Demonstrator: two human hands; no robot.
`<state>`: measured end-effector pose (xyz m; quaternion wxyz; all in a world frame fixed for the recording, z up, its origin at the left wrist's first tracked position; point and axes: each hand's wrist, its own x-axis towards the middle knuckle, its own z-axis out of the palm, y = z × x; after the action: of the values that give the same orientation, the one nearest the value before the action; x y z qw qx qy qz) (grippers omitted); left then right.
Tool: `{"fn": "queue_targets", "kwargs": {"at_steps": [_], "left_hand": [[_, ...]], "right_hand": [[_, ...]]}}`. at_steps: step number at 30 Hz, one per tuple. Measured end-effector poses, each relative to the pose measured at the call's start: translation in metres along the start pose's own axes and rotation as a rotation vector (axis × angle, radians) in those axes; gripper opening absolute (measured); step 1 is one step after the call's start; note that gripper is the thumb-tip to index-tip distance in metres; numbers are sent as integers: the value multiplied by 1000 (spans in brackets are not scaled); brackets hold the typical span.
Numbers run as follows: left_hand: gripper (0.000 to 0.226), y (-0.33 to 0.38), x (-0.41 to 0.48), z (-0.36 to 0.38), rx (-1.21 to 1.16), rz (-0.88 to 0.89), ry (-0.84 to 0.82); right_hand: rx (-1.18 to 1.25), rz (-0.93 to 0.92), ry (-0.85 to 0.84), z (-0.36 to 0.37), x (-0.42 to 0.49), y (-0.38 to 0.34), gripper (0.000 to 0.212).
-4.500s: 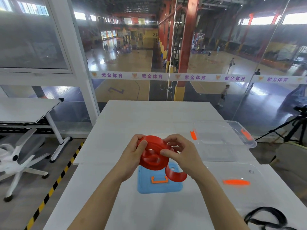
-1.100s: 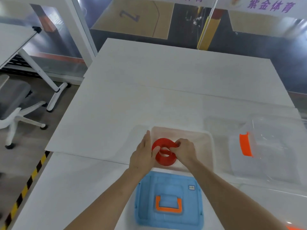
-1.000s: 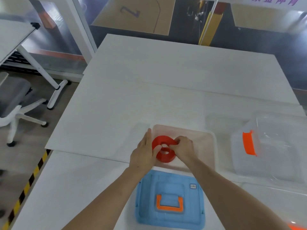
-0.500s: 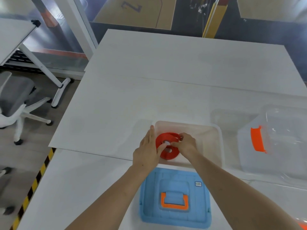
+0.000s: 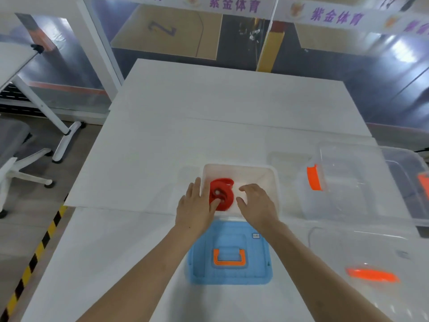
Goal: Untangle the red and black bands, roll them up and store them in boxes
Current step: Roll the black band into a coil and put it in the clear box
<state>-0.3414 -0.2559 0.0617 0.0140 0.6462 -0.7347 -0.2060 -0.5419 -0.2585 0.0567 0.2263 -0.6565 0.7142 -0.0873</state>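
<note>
The person is showing two bare forearms, the left forearm [image 5: 148,273] and the right forearm [image 5: 306,266], both uncovered all the way to the lower edge of the view. Each is ending in a bare grip, the left grip [image 5: 197,206] and the right grip [image 5: 256,206]. A tiny dark speck [image 5: 190,227] is showing by the left wrist.

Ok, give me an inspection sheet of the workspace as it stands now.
Surface: white table.
Job's things: red band, rolled, lying in the small white box; blue lid off, nearer the person; clear box and clear lid to the right; black band not in view.
Clutter: nothing seen.
Hands: left hand open, thumb on the band; right hand open over the box, holding nothing.
Cables: nothing seen.
Surroundings: office chair and striped floor tape at left; glass wall with banner ahead.
</note>
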Motion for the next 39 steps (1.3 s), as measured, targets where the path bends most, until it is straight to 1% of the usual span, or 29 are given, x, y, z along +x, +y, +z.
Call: {"fn": "queue_targets", "kwargs": {"at_steps": [2, 5, 8, 13, 17, 18, 20, 26, 30, 34, 37, 39], "left_hand": [[67, 6, -31, -1, -3, 49, 4], [66, 18, -76, 14, 46, 138, -50], [65, 36, -115, 36, 73, 214, -114], [57, 67, -176, 67, 69, 264, -169], [56, 96, -219, 99, 113, 315, -150], [55, 108, -227, 108, 112, 324, -136], [52, 138, -241, 126, 121, 337, -163], [52, 255, -288, 196, 128, 333, -182], [54, 318, -320, 245, 140, 324, -234], [51, 353, -350, 277, 140, 311, -306], [49, 370, -360, 292, 131, 322, -324], [49, 381, -363, 302, 120, 348, -339]], "right_hand": [[-44, -31, 48, -11, -39, 4, 38], [-95, -39, 114, -18, -103, 19, 35], [-142, 13, 170, -17, -169, 40, 32], [-150, 80, 223, -13, -257, 85, 30], [-109, 118, 261, -17, -301, 128, 27], [-99, 123, 264, -19, -311, 142, 26], [-73, 128, 262, -24, -329, 174, 26], [-80, 79, 207, -42, -392, 296, 26], [-59, 52, 213, -44, -425, 370, 21], [-31, 80, 155, -48, -454, 420, 24], [21, 123, 173, -49, -474, 453, 19], [50, 176, 168, -49, -484, 476, 21]]}}
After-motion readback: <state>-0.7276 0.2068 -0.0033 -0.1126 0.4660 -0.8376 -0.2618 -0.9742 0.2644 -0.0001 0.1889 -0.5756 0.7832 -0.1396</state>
